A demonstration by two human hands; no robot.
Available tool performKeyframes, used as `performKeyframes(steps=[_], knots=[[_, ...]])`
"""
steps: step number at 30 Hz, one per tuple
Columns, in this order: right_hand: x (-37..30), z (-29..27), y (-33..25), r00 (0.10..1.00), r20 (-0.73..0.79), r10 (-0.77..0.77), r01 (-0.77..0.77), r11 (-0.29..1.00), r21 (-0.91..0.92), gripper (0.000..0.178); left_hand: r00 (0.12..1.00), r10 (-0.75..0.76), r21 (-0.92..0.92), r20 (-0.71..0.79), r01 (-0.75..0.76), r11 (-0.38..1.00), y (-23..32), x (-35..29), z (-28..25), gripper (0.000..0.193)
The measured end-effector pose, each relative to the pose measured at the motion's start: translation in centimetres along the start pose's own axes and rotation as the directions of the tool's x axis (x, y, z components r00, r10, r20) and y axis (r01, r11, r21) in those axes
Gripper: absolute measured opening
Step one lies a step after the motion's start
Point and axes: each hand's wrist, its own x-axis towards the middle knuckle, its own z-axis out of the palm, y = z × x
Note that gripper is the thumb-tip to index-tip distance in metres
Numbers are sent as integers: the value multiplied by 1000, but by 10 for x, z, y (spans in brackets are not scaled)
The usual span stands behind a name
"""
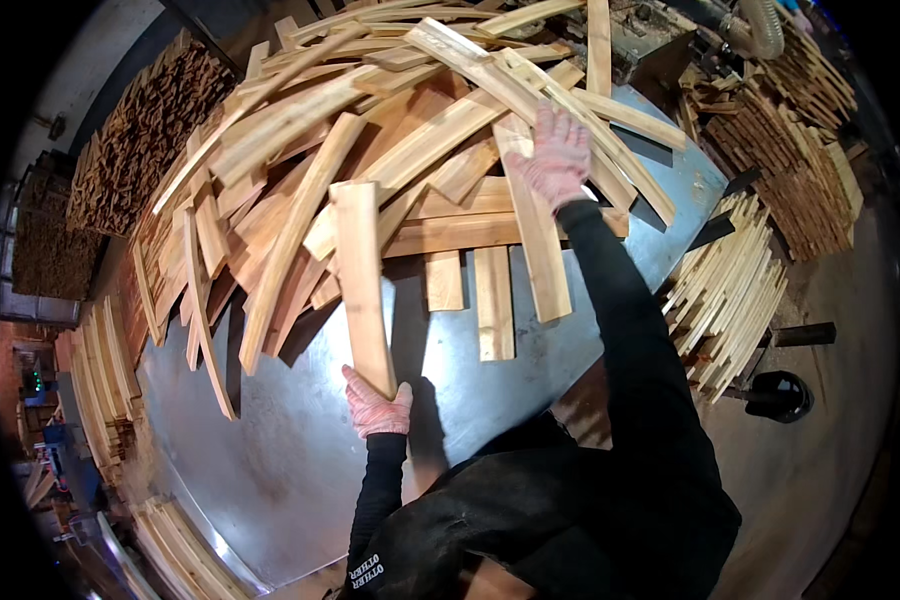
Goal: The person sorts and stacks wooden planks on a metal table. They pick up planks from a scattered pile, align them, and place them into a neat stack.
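Head | left hand (375, 408) grips plank (361, 285) | right hand (555, 155) (seemingly spread) on pile (300, 130)

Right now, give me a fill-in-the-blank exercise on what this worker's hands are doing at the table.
1. The left hand grips one wooden slat by its ____ end.
2. The right hand rests flat on the ____ of slats.
3. Both hands wear ____ gloves.
4. The slats lie on a ____ table.

Missing words: lower; pile; pink; metal
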Motion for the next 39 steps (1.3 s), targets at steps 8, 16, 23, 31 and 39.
performKeyframes(steps=[8,16,23,31,39], knots=[[31,-12,101,982,189,-30,31,1000,0,71,964,-224,112,-145,241,964,13,-6,21,107],[37,14,210,767,607,210,-412,886,213,100,964,-89,-117,-252,61,991,23,-38,30,106],[-16,-27,140,874,298,383,-420,292,859,70,936,-239,-694,-260,-9,720,69,-34,-32,84],[-161,-148,-146,419,452,-787,-239,384,892,92,984,-174,-999,-48,-49,-2,29,-37,-23,29],[-317,-91,-275,-187,461,-868,7,468,884,98,882,-414,-862,226,-17,-507,-102,-103,-30,48]])
